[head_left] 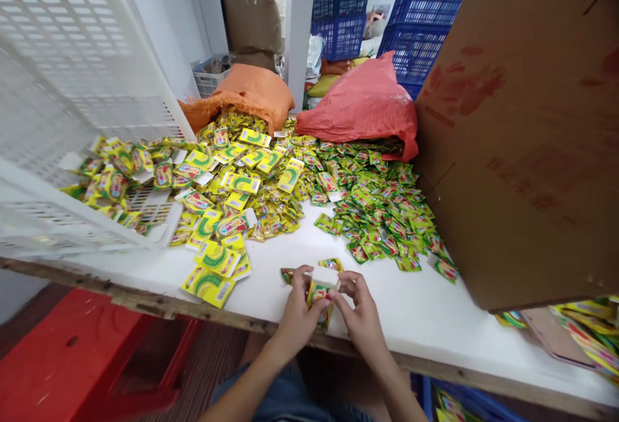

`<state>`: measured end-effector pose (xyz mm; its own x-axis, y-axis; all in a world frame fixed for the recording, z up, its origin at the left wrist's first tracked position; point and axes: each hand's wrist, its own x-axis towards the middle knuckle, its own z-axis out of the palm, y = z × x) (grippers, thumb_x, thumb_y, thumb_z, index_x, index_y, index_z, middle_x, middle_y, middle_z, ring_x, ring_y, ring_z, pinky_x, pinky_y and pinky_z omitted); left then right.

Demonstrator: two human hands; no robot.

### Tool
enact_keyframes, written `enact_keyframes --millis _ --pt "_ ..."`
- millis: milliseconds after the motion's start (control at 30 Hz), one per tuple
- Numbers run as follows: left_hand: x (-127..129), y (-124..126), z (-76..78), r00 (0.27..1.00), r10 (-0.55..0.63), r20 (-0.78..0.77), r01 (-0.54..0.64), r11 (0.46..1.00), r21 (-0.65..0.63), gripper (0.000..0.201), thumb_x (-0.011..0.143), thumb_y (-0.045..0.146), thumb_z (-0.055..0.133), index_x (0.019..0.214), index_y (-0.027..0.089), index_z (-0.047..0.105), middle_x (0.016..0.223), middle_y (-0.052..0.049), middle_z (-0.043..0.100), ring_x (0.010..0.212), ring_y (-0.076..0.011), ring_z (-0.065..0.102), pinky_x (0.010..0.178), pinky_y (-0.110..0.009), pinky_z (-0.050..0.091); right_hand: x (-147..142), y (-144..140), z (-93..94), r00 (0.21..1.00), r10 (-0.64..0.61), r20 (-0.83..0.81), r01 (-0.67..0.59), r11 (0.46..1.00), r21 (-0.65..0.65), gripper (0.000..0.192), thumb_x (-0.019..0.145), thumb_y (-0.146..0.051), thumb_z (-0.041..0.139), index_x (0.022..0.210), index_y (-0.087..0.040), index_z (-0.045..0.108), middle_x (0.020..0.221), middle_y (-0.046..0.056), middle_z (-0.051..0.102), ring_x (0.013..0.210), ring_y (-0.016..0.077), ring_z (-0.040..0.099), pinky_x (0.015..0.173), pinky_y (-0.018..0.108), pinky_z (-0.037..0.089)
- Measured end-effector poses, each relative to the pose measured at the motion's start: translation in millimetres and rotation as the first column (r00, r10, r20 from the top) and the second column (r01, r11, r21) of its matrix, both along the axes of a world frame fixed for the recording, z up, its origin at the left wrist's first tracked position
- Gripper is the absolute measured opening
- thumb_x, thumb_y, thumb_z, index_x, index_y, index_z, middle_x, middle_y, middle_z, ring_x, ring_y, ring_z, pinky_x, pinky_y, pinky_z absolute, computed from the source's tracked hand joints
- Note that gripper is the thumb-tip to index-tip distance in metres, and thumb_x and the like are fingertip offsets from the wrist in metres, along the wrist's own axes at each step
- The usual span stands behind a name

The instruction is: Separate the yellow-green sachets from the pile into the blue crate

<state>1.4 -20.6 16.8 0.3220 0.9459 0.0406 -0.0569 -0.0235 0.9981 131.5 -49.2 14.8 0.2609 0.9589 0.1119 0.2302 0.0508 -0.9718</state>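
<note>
Head view shows us both hands together at the near edge of the white tabletop (416,312). Our left hand (296,312) and right hand (360,309) meet over a small bunch of yellow-green sachets (320,298), which sits between them just above the tabletop's wooden edge. Our left fingers (304,275) curl around the bunch from the left, and our right fingers (349,280) pinch its upper right side, with a white card or packet back (323,276) at the top of the bunch. We cannot tell how many sachets are in the grasp.

Just beyond our hands lie two loose sachets (331,263). Farther out, a wide heap of small green sachets (382,209) spreads toward the right, and a heap of larger yellow packets (232,183) spreads to the left, some spilling out of a tilted white plastic crate (62,86). A few yellow packets (210,280) lie near the tabletop's front edge, left of our hands.

Behind the heaps rest an orange sack (246,93) and a red sack (362,106), both open toward the piles. A brown cardboard box (522,131) stands at the right, close to the green heap. Blue crates (420,15) stack up at the back. A red plastic stool (82,357) sits below the tabletop on the left.
</note>
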Motion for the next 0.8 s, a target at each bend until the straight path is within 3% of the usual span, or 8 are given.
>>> enact_keyframes --millis 67,167,367,500,633,800 --pt "-3.3 -1.4 1.7 0.997 -0.033 0.072 0.035 0.999 -0.024 0.042 0.080 0.020 0.052 0.117 0.022 0.031 0.105 -0.006 0.055 0.092 -0.0170 0.058 0.082 -0.031 0.045 -3.0 -1.7 -8.9 0.978 -0.040 -0.204 0.046 0.999 0.027 0.027 0.077 -0.031 0.060 0.098 -0.023 0.044 0.089 0.003 0.062 0.082 0.0172 0.060 0.077 0.033 0.048" --pt "-7.7 -1.3 -0.2 0.994 -0.036 0.099 0.041 0.998 -0.048 0.040 0.081 0.024 0.053 0.117 0.024 0.033 0.105 -0.005 0.055 0.085 -0.0160 0.059 0.074 -0.028 0.047 -7.2 -4.8 -15.4 0.954 -0.085 -0.289 0.100 0.994 0.037 0.025 0.075 -0.031 0.063 0.094 -0.022 0.049 0.090 0.003 0.062 0.086 0.0176 0.059 0.079 0.032 0.047" --pt "-16.3 11.0 1.7 0.976 -0.199 -0.090 0.200 0.980 0.001 0.014 0.081 0.029 0.053 0.086 0.017 0.057 0.076 -0.001 0.059 0.073 -0.0156 0.058 0.066 -0.025 0.045 1.0 -6.0 -3.2 0.997 0.031 -0.067 -0.032 0.999 -0.015 0.023 0.081 -0.034 0.055 0.098 -0.019 0.058 0.096 0.006 0.063 0.091 0.0198 0.058 0.083 0.032 0.045" --pt "-15.0 19.1 6.6 0.989 -0.108 -0.101 0.119 0.986 0.113 0.015 0.082 0.026 0.051 0.086 0.016 0.062 0.089 -0.005 0.063 0.090 -0.0189 0.058 0.083 -0.030 0.043 8.8 0.9 5.3 0.988 0.116 0.104 -0.119 0.993 0.026 0.018 0.083 -0.033 0.051 0.085 -0.019 0.062 0.089 0.006 0.064 0.091 0.0207 0.057 0.084 0.033 0.044" --pt "-12.7 20.1 5.0 0.992 -0.098 0.082 0.096 0.995 0.035 0.020 0.081 0.020 0.052 0.101 0.018 0.057 0.095 -0.006 0.064 0.091 -0.0185 0.060 0.083 -0.032 0.046 8.3 2.3 5.8 0.993 0.030 0.117 -0.040 0.996 0.081 0.020 0.084 -0.030 0.051 0.099 -0.020 0.060 0.095 0.006 0.063 0.089 0.0192 0.059 0.081 0.033 0.047" --pt "-15.6 14.6 9.1 0.994 -0.111 -0.008 0.112 0.988 0.102 0.012 0.079 0.022 0.056 0.085 0.015 0.064 0.098 -0.009 0.064 0.096 -0.0197 0.059 0.087 -0.032 0.044 3.8 -5.3 11.6 0.973 0.118 0.199 -0.141 0.984 0.107 0.018 0.083 -0.030 0.053 0.093 -0.022 0.064 0.099 0.007 0.063 0.096 0.0203 0.057 0.086 0.035 0.044"
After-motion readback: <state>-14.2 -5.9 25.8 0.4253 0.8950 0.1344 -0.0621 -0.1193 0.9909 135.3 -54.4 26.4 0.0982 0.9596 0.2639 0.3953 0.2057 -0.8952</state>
